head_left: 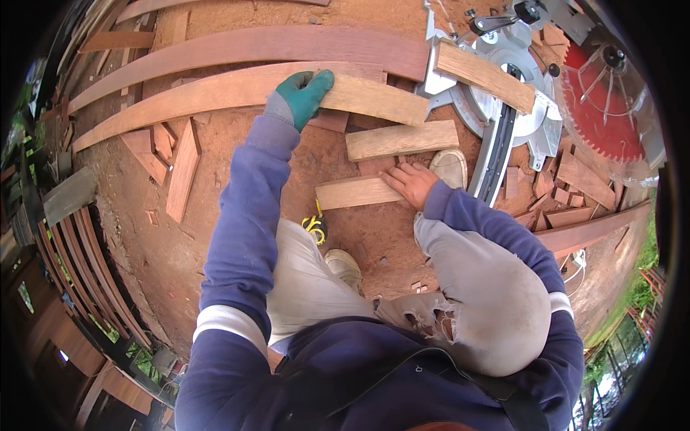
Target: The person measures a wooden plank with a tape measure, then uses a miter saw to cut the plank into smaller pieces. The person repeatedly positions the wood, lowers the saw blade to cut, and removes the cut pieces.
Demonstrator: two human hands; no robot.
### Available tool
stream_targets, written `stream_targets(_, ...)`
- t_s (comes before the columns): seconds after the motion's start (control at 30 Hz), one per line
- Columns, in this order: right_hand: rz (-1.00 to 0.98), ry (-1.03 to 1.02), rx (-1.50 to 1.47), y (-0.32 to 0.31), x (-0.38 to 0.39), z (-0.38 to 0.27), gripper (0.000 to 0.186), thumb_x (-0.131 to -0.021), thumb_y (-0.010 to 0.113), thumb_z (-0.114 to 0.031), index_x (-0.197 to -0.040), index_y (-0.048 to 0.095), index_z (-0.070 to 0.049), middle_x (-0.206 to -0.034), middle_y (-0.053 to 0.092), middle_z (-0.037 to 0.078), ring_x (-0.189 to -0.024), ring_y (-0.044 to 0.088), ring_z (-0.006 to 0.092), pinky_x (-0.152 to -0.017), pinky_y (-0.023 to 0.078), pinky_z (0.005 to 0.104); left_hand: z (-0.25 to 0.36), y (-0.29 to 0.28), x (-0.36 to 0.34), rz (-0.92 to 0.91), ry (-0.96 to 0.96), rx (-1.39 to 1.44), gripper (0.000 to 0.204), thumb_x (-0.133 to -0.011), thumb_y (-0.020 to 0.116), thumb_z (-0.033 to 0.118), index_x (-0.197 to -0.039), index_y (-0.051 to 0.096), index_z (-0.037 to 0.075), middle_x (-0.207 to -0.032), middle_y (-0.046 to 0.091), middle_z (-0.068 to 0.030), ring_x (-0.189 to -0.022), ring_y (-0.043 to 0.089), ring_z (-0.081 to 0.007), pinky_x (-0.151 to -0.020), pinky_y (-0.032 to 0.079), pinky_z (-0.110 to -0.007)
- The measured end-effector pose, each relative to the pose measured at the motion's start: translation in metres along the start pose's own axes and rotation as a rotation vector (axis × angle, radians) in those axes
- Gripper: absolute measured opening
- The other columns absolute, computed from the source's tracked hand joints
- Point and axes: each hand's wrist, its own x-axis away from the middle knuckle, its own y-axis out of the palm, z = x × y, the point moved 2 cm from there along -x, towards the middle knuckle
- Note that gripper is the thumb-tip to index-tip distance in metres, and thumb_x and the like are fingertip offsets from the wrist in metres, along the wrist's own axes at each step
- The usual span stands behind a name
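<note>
Short block [353, 192] on dirt ground [208, 258], well in from ground's left edge: pale tan, straight-sided, squared left end. Right hand [413, 185] bare, fingers extended over block's right end; thumb hidden, cannot tell if gripping. Long plank [194, 97] running from near ground's left edge toward miter saw [496, 108]: reddish brown, paler right of glove. Left hand [305, 95], green-gloved, on plank, fingers curled; cannot tell if clenched on it. Glove covers colour change; single board or two, unclear. Saw cut off by dark lens rim.
</note>
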Motion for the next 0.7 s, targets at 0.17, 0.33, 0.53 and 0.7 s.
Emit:
stream_targets(0.17,0.217,0.191,-0.516,-0.053,0.044,0.028,0.073,-0.067,0.075,-0.010,-0.137,0.054,-0.001,-0.127,0.060,0.021,-0.118,0.056,0.0411,-0.104,0.047,0.0424,0.002,-0.007,0.002,-0.124,-0.019,-0.222,0.070,-0.094,0.066,0.056,-0.132,0.062,-0.004,-0.090,0.068,-0.0085,-0.072,0.062,-0.0111,-0.063,0.052,-0.028)
stream_targets(0.33,0.474,0.552,-0.651,-0.121,0.160,0.070,0.075,-0.062,0.072,0.003,-0.135,0.056,-0.002,-0.132,0.058,0.014,-0.127,0.055,0.0291,-0.112,0.039,0.0363,0.010,-0.005,0.006,-0.083,0.095,-0.691,0.063,-0.096,0.063,0.049,-0.135,0.060,0.000,-0.107,0.070,-0.0176,-0.095,0.069,-0.0302,-0.084,0.056,-0.040)
stream_targets(0.53,0.840,0.558,-0.590,-0.126,0.154,0.144,0.075,-0.066,0.069,0.010,-0.138,0.053,-0.004,-0.139,0.049,0.014,-0.135,0.047,0.0287,-0.115,0.036,0.0347,0.056,0.075,0.001,0.174,0.676,-0.648,0.054,-0.094,0.061,0.038,-0.133,0.061,0.001,-0.131,0.063,-0.0251,-0.120,0.062,-0.0395,-0.102,0.050,-0.046)
stream_targets(0.7,0.967,0.556,-0.241,-0.122,0.133,0.178,0.076,-0.070,0.072,0.004,-0.143,0.051,-0.004,-0.145,0.051,0.017,-0.138,0.046,0.0319,-0.116,0.036,0.0377,0.054,0.174,-0.058,-0.211,0.319,-0.248,0.049,-0.098,0.059,0.030,-0.135,0.057,-0.002,-0.117,0.071,-0.0174,-0.105,0.067,-0.0191,-0.089,0.053,-0.032)
